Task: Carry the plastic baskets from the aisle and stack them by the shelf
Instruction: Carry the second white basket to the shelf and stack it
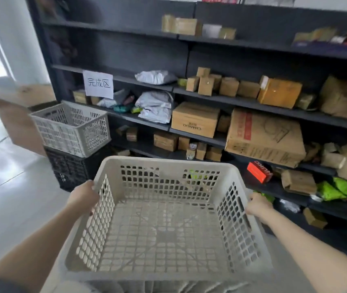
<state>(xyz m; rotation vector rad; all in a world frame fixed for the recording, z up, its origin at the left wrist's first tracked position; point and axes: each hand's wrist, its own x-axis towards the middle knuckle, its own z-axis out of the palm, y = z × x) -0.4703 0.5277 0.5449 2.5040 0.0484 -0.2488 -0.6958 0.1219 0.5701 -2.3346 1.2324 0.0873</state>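
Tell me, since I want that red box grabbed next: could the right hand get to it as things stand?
Probably not yet. The right hand is clamped on the basket rim, as is the left hand. The red box lies unblocked on the shelf beyond.

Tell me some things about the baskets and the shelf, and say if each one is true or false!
1. Both hands hold the white basket, the left hand and right hand on opposite sides. True.
2. The held basket is full of boxes. False: it is empty.
3. Another white basket sits on top of a black basket by the shelf. True.
4. The paper sign hangs on the floor basket. False: it hangs from a shelf edge.
5. A red box lies on a lower shelf. True.
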